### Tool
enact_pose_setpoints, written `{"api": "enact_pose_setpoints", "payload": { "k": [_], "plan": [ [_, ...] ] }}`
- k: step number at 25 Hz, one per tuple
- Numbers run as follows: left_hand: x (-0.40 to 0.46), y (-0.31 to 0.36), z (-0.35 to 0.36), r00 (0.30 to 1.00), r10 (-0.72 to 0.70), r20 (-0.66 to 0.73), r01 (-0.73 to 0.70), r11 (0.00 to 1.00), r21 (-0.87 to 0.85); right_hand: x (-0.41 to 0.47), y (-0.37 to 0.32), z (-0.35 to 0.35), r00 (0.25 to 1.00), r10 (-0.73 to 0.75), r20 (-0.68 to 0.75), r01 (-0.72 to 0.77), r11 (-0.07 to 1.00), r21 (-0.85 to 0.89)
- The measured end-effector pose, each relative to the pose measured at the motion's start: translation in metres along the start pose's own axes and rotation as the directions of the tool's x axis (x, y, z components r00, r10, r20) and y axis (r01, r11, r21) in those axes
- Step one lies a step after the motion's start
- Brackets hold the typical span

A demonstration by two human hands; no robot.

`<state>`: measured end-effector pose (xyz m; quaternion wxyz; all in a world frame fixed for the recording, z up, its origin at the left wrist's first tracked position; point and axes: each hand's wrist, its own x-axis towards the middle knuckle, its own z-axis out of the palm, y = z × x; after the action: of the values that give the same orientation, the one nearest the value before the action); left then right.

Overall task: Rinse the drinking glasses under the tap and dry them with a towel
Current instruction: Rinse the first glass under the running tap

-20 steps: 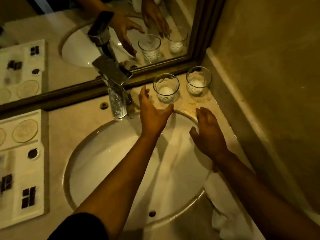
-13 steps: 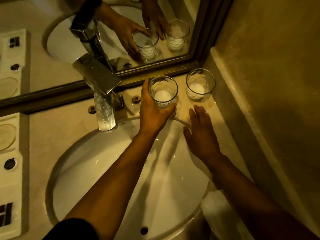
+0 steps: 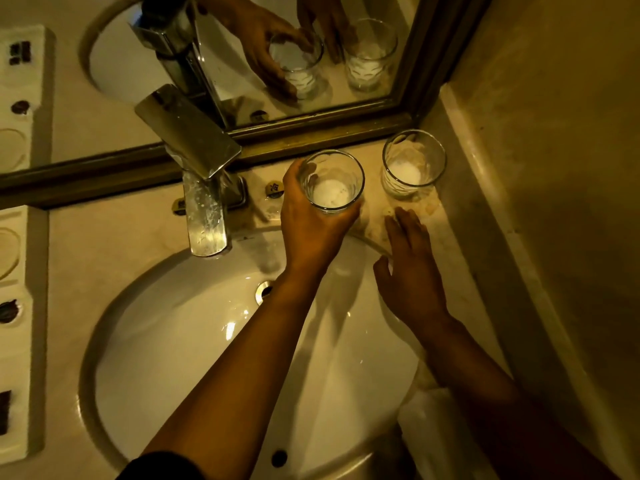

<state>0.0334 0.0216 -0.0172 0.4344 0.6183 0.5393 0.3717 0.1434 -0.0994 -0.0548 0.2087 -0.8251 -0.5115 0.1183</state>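
Left hand grasping one upright glass at the back of the worktop; right hand released beside it.

The left hand [image 3: 313, 226] wraps its thumb and fingers round the near glass [image 3: 331, 181], mouth up, long axis vertical, standing or just lifted behind the basin [image 3: 194, 341]; contact with the worktop [image 3: 114, 244] cannot be confirmed. A second glass [image 3: 414, 163] stands upright in the corner by the wall. The right hand [image 3: 408, 271] lies flat, fingers straight, on the basin edge. The tap [image 3: 204, 202] stands left of the held glass. A small round marker [image 3: 275, 189] bears unreadable writing. A white towel [image 3: 433, 420] lies under the right forearm. The mirror [image 3: 311, 64] reflects both glasses.
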Motion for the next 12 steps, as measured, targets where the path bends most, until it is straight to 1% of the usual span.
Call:
{"api": "enact_pose_setpoints", "payload": {
  "k": [4, 6, 10, 12],
  "plan": [
    [-0.025, 0.003, -0.017, 1.0, 0.006, 0.008, -0.006, 0.999, 0.044, 0.0, -0.002, -0.001, 1.0, 0.002, -0.006, -0.001, 0.999, 0.035],
    [-0.039, 0.002, -0.029, 1.0, -0.003, 0.009, 0.002, 0.997, 0.072, 0.0, -0.004, -0.002, 1.0, -0.003, -0.013, 0.004, 0.997, 0.08],
    [-0.064, -0.005, -0.061, 0.999, -0.032, -0.016, 0.034, 0.991, 0.128, -0.002, -0.03, -0.01, 0.999, -0.032, -0.039, 0.041, 0.969, 0.243],
    [-0.072, -0.011, -0.076, 0.997, -0.066, -0.048, 0.071, 0.989, 0.129, 0.001, -0.058, -0.02, 0.993, -0.095, -0.072, 0.114, 0.94, 0.32]
  ]
}}
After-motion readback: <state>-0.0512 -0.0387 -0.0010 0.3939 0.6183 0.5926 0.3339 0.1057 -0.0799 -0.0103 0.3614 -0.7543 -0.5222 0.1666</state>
